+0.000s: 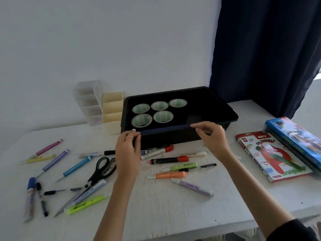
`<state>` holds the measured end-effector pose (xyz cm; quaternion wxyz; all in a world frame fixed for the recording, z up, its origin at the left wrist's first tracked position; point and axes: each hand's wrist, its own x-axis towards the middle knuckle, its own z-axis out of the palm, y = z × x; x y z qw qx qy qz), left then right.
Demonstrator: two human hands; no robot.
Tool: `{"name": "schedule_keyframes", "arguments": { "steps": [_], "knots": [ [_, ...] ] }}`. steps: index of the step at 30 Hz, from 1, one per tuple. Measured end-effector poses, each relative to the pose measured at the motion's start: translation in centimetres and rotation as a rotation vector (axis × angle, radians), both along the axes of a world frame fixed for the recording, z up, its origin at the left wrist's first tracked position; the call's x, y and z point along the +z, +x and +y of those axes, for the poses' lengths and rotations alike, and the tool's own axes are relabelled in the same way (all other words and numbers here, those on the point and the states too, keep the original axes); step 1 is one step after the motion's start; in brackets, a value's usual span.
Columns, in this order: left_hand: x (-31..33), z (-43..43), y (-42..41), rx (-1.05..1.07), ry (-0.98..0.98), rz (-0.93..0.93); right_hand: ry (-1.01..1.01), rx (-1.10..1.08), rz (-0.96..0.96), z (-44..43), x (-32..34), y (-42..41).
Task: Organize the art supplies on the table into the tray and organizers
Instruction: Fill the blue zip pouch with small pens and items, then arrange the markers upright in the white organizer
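The black tray [173, 139] sits at the far middle of the table [173, 209], with five tape rolls [141, 120] lying flat in its left half. The left hand [128, 150] curls over the tray's near left corner. The right hand [211, 136] pinches the near rim further right, thumb under and fingertips on top. A bluish strip runs along that rim between the hands; I cannot tell whether it is the rim itself or something separate.

The tray looks like thin, stiff plastic, light even with the rolls in it. It would probably slide easily on the table, and the rolls may shift if it tips. Holding the near rim with both hands spread apart seems right for pulling it closer without twisting.

A clear organizer [88, 103] and a cream organizer [112, 113] stand just left of the tray. Near the person lie scattered markers [169, 175] and scissors [100, 171], all small and rigid. The markers are likely to roll, so they are best taken at mid-barrel. A box of oil pastels [271, 155] lies at the right.
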<state>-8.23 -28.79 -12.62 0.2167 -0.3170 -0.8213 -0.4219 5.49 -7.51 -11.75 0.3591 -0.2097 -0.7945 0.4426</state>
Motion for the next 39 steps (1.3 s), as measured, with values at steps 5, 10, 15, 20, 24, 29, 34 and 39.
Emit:
{"name": "schedule_keyframes", "arguments": {
  "steps": [5, 10, 15, 20, 24, 29, 34, 39],
  "knots": [
    [-1.3, 0.3, 3.9, -0.098, 0.2, -0.21, -0.005, -0.331, -0.22, 1.2, -3.7, 3.4],
    [-3.2, 0.6, 6.9, -0.115, 0.226, -0.361, 0.168, -0.499, -0.694, 2.6, -6.4, 7.2],
    [-4.2, 0.7, 8.7, -0.118, 0.233, -0.462, 0.185, -0.49, -0.635, 2.6, -7.3, 8.3],
    [-4.5, -0.1, 9.0, -0.079, 0.285, -0.511, -0.046, -0.325, -0.216, 0.7, -5.4, 7.6],
    [-4.4, -1.2, 8.4, -0.019, 0.34, -0.532, -0.2, -0.139, 0.038, -2.5, -2.3, 5.5],
    [-3.6, -3.8, 5.6, 0.068, 0.436, -0.527, -0.453, 0.098, 0.193, -6.7, 1.2, 0.7],
    [-1.4, -7.2, 0.8, 0.146, 0.494, -0.471, -0.491, 0.303, 0.253, -10.5, 3.6, -5.1],
    [1.6, -10.1, -6.3, 0.135, 0.59, -0.499, -0.409, 0.322, 0.265, -13.5, 5.8, -12.6]
  ]
}}
